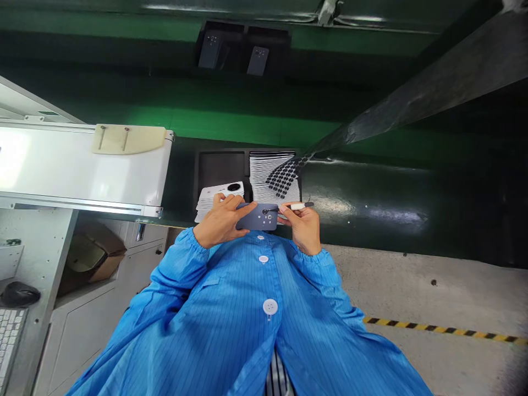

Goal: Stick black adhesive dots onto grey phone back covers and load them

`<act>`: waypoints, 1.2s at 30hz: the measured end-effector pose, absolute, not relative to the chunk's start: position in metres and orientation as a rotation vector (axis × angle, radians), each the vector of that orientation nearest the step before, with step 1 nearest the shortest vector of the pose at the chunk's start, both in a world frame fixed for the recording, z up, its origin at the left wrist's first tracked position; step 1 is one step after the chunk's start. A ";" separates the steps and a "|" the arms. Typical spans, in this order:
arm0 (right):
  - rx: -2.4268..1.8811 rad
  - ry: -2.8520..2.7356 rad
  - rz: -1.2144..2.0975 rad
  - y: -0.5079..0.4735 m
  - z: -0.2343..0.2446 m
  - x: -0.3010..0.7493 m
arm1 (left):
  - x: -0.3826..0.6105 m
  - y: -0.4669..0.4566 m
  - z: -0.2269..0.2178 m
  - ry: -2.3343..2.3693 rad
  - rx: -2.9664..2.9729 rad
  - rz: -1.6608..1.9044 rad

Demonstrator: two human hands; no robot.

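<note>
My left hand (220,220) is wrapped around a grey-blue phone back cover (260,217), held flat just in front of my blue coat. My right hand (303,224) pinches a thin white pen-like tool (297,206) whose dark tip rests on the cover near its round camera opening. Just beyond my left hand lies a stack of white back covers (214,196) with a round black camera ring. To its right sits a white sheet (274,176) carrying rows of small black round stickers.
A dark tray (220,165) holds the stack on a dark green conveyor bench (371,192). Two dark covers (233,52) stand far back. A white machine housing (78,165) is at left, a keyboard (10,341) and mouse below it. Yellow-black floor tape (445,330) runs right.
</note>
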State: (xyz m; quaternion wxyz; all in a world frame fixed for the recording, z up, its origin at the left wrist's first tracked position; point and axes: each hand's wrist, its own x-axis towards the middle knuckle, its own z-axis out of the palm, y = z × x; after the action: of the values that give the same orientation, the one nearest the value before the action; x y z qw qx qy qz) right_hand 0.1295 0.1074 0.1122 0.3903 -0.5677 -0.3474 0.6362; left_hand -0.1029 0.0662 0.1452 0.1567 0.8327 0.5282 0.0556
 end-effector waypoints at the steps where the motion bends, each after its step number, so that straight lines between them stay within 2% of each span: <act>1: -1.446 -0.883 1.616 0.108 0.112 0.130 | -0.103 0.066 0.145 1.514 2.383 0.160; 36: -1.482 -0.972 1.472 0.100 0.119 0.120 | -0.105 0.065 0.140 1.507 2.343 0.178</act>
State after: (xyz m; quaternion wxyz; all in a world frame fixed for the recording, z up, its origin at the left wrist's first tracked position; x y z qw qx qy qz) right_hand 0.1202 0.1002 0.1191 0.4066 -0.5878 -0.3855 0.5836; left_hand -0.1052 0.0648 0.1399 0.1744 0.8265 0.5316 0.0627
